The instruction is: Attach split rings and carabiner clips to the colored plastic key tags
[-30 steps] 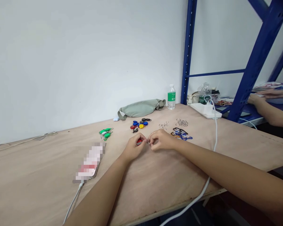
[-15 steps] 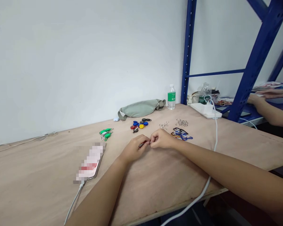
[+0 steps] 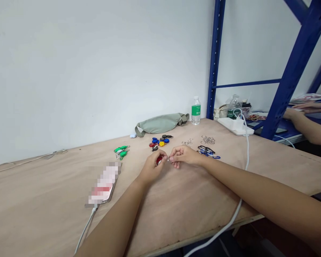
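My left hand (image 3: pixel 153 166) is closed round a red badge reel (image 3: pixel 158 160). At its fingertips, my right hand (image 3: pixel 182 156) pinches a small metal ring (image 3: pixel 168 159) that touches the reel's end. Beyond the hands lie a pile of blue, red, yellow and black reels (image 3: pixel 162 143), a few loose rings (image 3: pixel 187 142) and a heap of metal rings (image 3: pixel 208 139). Blue and black carabiners (image 3: pixel 208 151) rest just behind my right wrist. Several green reels with clips (image 3: pixel 121 151) sit to the left.
A phone (image 3: pixel 104 185) with a white cable lies left of my left forearm. At the back are a grey-green bag (image 3: pixel 160 123), a water bottle (image 3: pixel 195 110) and a power strip (image 3: pixel 234 126). Another person's arms show at far right, behind a blue post (image 3: pixel 291 67).
The red reel shows more between my left fingers. My right hand's fingers have spread a little at the ring. The whole view has shifted slightly.
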Tool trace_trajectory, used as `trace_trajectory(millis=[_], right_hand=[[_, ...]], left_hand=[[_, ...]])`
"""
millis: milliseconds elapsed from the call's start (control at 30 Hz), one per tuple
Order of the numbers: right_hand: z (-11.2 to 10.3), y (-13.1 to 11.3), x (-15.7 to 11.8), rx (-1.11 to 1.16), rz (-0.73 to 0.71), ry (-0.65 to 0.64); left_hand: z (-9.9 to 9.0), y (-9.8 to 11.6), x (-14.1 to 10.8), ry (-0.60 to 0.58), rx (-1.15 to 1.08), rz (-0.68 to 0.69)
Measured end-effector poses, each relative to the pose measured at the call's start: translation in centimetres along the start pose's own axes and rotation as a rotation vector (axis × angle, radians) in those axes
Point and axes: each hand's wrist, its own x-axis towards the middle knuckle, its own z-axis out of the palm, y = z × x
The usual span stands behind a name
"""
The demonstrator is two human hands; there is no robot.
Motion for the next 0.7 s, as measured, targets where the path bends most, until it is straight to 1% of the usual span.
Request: trace_trajectory(millis=[100, 200, 267, 333, 400, 500, 600, 633, 700], right_hand=[[0.3, 0.0, 0.1, 0.036, 0.022, 0.027], [0.5, 0.1, 0.2, 0.129, 0.037, 0.129], [0.4, 0.2, 0.3, 0.143, 0.056, 0.166], [0.2, 0.3, 0.3, 0.057, 0.073, 0.161], [0.0, 0.4, 0.3, -0.064, 0.053, 0.173], [-0.1, 0.6, 0.2, -0.183, -0.066, 0.218], [0.0, 0.6, 0.1, -0.313, -0.199, 0.227], [0.1, 0.6, 0.1, -0.352, -0.217, 0.220], [0.2, 0.6, 0.1, -0.370, -0.199, 0.212]], left_hand=[[0.0, 0.1, 0.0, 0.038, 0.008, 0.031], [0.1, 0.4, -0.1, 0.039, 0.051, 0.115], [0.3, 0.7, -0.1, 0.029, 0.078, 0.149], [0.5, 1.0, -0.1, 0.039, 0.089, 0.139], [0.6, 1.0, -0.2, 0.047, 0.094, 0.114], [0.6, 0.8, -0.1, 0.043, 0.095, 0.087], [0.4, 0.5, -0.1, 0.050, 0.092, 0.064], [0.4, 0.4, -0.1, 0.050, 0.092, 0.059], [0.4, 0.2, 0.0, 0.048, 0.091, 0.053]])
